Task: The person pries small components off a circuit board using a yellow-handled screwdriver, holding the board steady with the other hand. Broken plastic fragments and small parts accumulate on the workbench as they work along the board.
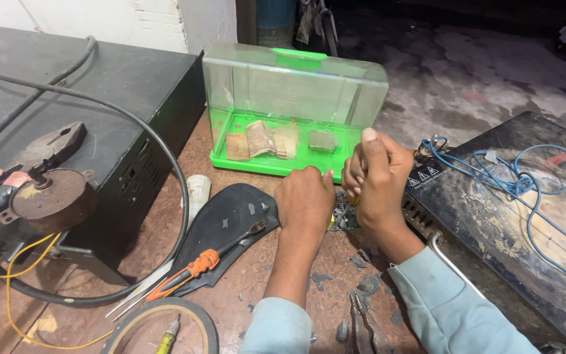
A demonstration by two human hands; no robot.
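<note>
My left hand (306, 200) rests knuckles-up on the brown bench, fingers curled down over a small circuit board (346, 216) that lies between my two hands. My right hand (376, 177) is closed beside it, thumb raised, pinching a small yellowish item that is mostly hidden by the fingers. Just beyond both hands stands an open green plastic box (276, 164) with a clear lid (296, 82), holding folded paper pieces and a small grey block.
A black metal unit (119, 98) with thick cables fills the left. An induction cooktop (512, 216) with blue wires lies at right. An orange-handled screwdriver (198, 265), tweezers, pliers (365, 328), a tape roll (165, 328) and a black pad lie near the front.
</note>
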